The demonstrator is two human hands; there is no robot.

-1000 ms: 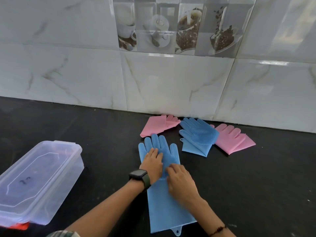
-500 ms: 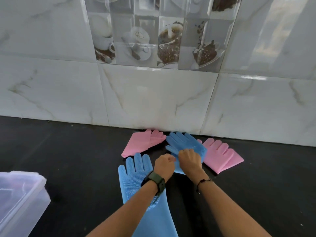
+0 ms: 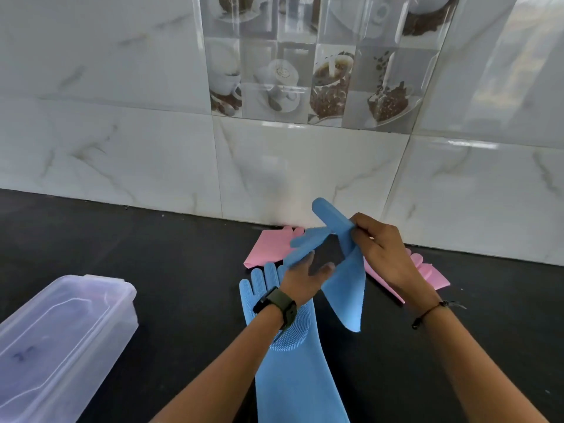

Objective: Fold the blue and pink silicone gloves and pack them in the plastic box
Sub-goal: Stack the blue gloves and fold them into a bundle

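The second blue glove, which half a second ago lay against the wall between the pink ones, is now off the counter: the right hand pinches its upper part between thumb and fingers, while the left hand has its fingers half-spread under the glove's finger end, steadying rather than gripping as far as I can tell. The cuff hangs below the right fingers. That suggests it is being brought over to lay on the first blue glove, which lies flat and unfolded beneath the left wrist, so no folding is done yet. The black countertop stretches away on every side of the hands, backed by a marble-look tiled wall. The plastic box sits well to the left of the left fingers, lid on. One pink glove lies just beyond the left fingertips; the other pink glove peeks out behind the right hand.
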